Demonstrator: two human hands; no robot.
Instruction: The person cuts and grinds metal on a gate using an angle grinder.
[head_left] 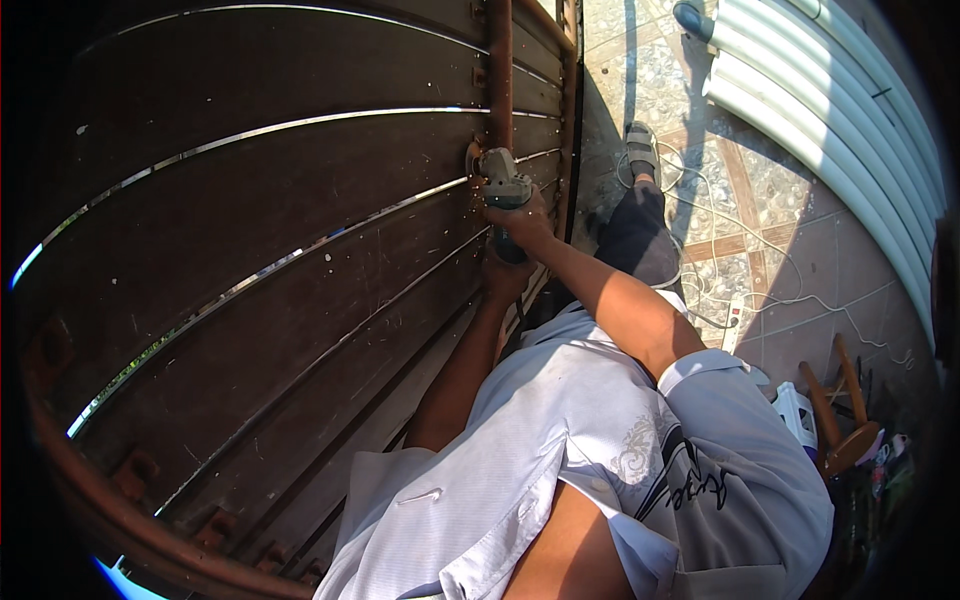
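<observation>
An angle grinder [507,188] with a grey head is held between both hands. My right hand [528,222] is closed around its body just behind the head. Lower down, my left hand [506,272] grips the rear end of the tool, its fingers partly hidden. The grinder's disc [474,160] is at the reddish-brown metal post [499,85], where it meets the dark brown slats [330,165]. Small bright specks, like sparks, show beside the disc. Whether the disc touches the metal cannot be told.
Large pale pipes [800,95] lie at the right. A white power strip [735,322] and loose white cable [712,215] lie on the tiled floor, the cable near my sandalled foot [642,150]. A wooden stool [848,445] and a white container [795,412] are at the lower right.
</observation>
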